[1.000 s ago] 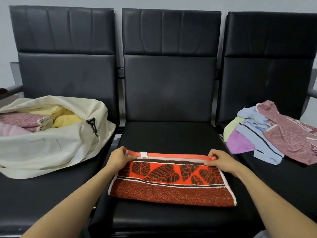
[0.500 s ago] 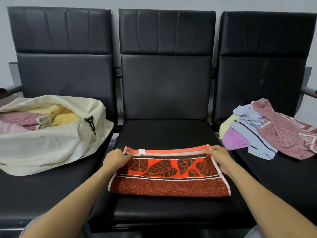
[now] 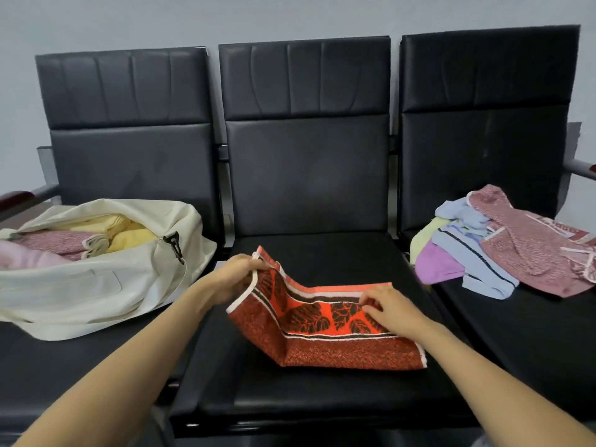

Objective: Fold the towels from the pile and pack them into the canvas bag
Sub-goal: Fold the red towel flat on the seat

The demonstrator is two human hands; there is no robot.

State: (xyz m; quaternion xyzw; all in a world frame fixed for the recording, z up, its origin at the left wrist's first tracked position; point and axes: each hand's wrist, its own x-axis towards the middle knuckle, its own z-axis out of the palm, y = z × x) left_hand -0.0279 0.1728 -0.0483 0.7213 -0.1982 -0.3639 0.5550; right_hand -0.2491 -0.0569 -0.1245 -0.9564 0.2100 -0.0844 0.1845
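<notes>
Left hand (image 3: 235,279) has raised the left end of the orange towel (image 3: 322,317) off the middle seat (image 3: 322,401), gripping its edge. Right hand (image 3: 392,312) presses bent fingertips on the flat half. The canvas bag (image 3: 96,288), open and holding folded towels, lies just left. The unfolded pile (image 3: 503,250) sits on the right seat.

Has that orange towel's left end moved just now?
Yes. The left hand has lifted the orange towel's left end off the middle seat, toward the right hand.
</notes>
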